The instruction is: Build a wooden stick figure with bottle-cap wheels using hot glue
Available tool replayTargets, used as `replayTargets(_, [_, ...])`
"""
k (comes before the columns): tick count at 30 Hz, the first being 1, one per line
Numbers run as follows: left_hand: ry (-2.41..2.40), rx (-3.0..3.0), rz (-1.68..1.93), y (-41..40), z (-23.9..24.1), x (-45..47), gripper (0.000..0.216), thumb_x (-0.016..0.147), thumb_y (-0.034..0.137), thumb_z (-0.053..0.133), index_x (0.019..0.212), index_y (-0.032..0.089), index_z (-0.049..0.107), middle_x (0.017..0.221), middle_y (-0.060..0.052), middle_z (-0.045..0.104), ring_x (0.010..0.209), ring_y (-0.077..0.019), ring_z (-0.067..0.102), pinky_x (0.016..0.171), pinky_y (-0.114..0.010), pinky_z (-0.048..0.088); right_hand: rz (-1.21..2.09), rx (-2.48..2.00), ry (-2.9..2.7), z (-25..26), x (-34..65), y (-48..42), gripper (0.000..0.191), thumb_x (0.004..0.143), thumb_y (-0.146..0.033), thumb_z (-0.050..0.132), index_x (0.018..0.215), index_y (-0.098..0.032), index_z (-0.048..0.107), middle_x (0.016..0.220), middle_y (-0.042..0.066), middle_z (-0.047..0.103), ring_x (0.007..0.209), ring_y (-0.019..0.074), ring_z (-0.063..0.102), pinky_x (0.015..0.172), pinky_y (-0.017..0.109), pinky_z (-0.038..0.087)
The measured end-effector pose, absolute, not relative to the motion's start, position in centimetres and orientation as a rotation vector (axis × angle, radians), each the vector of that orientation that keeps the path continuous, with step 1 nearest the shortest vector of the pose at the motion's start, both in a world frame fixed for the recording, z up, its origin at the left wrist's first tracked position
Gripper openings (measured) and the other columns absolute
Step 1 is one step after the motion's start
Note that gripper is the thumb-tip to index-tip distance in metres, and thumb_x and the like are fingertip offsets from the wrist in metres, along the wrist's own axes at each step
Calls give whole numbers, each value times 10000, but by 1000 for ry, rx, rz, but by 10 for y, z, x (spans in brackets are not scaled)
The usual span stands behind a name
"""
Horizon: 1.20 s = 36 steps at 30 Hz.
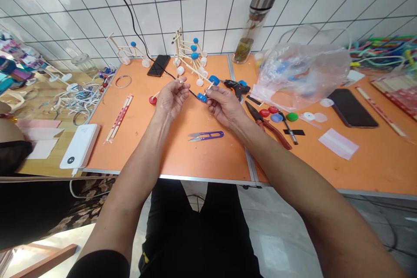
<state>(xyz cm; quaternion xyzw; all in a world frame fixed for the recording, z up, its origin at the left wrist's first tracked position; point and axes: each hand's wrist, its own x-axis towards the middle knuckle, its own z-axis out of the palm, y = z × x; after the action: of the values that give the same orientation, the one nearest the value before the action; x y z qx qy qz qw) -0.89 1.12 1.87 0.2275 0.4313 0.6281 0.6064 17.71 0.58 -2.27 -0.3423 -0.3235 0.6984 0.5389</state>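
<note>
My left hand (172, 97) is closed in a loose pinch, a pale stick tip showing at its fingertips. Left of that hand, a red bottle cap (153, 100) sits on a thin stick that runs behind the hand; whether it is the same stick is hidden. My right hand (224, 104) pinches a wooden stick (210, 87) close to two blue bottle caps, a lower one (201, 97) and an upper one (213, 80). Purple thread snips (206, 135) lie below the hands. Just behind them stands a stick frame (189, 54) with blue and white caps.
A glue gun (237, 87), pliers (269, 126) and loose caps (292, 117) lie to the right. Phones (159, 65) (353, 107), a plastic bag (302, 74), a tea bottle (254, 28), packaged chopsticks (120, 118) and a power bank (80, 145) surround the work area. A black cable crosses behind.
</note>
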Motion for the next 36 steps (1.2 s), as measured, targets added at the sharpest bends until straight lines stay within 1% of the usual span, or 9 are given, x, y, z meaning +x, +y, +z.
replayTargets(2, [988, 547, 1451, 9, 19, -7, 218, 1069, -19, 683, 969, 144, 788, 740, 0, 778, 577, -50, 704, 646, -109, 600, 1657, -817, -763, -22, 177, 6, 442, 678, -275, 1169, 924, -208, 808, 792, -69, 769, 621, 41, 655, 502, 126, 492])
replayTargets(4, [1011, 601, 1459, 8, 18, -6, 235, 1058, -44, 711, 935, 141, 786, 743, -5, 788, 574, -48, 705, 648, -116, 591, 1654, -829, -762, -21, 177, 6, 427, 697, -270, 1160, 920, -210, 801, 797, -67, 772, 626, 42, 656, 502, 125, 484])
replayTargets(8, [1106, 730, 1490, 9, 14, -7, 203, 971, 149, 1015, 913, 183, 824, 719, 28, 769, 481, -42, 599, 498, -140, 462, 1644, -853, -772, -21, 176, 5, 407, 722, -281, 1143, 919, -223, 791, 799, -73, 759, 635, 41, 655, 513, 123, 483])
replayTargets(11, [1167, 780, 1539, 10, 14, -8, 223, 946, 257, 1073, 901, 213, 859, 648, 66, 679, 422, -26, 474, 413, -156, 309, 1637, -856, -768, -23, 176, 5, 428, 692, -291, 1150, 914, -222, 791, 797, -76, 756, 622, 37, 649, 501, 124, 482])
replayTargets(13, [1186, 791, 1554, 10, 14, -9, 241, 934, 282, 1088, 873, 227, 861, 619, 81, 617, 417, -25, 439, 401, -161, 275, 1634, -851, -772, -24, 177, 5, 444, 676, -298, 1157, 919, -220, 794, 796, -75, 757, 622, 37, 649, 498, 122, 482])
replayTargets(16, [1195, 796, 1566, 11, 15, -10, 257, 925, 270, 1093, 834, 238, 854, 623, 89, 584, 433, -24, 435, 410, -159, 292, 1631, -855, -782, -24, 177, 6, 450, 680, -308, 1159, 921, -224, 788, 793, -76, 750, 632, 39, 651, 502, 120, 480])
replayTargets(21, [1165, 804, 1599, 13, 14, -9, 257, 944, 208, 1064, 812, 221, 843, 678, 79, 654, 480, -26, 482, 455, -151, 381, 1624, -866, -774, -24, 177, 6, 446, 679, -308, 1153, 918, -222, 786, 799, -74, 744, 634, 39, 644, 504, 123, 478])
replayTargets(27, [1129, 777, 1591, 10, 16, -6, 355, 923, 247, 1095, 780, 217, 771, 703, 48, 700, 529, -49, 570, 506, -157, 449, 1613, -868, -773, -23, 176, 6, 438, 662, -293, 1145, 923, -222, 801, 813, -67, 762, 627, 39, 634, 493, 125, 464])
replayTargets(36, [1153, 795, 1522, 6, 15, -1, 393, 872, 353, 1147, 827, 217, 781, 770, 24, 764, 572, -65, 640, 546, -174, 501, 1568, -873, -856, -25, 175, 5, 434, 689, -329, 1171, 903, -231, 807, 808, -38, 772, 654, 62, 630, 517, 134, 467])
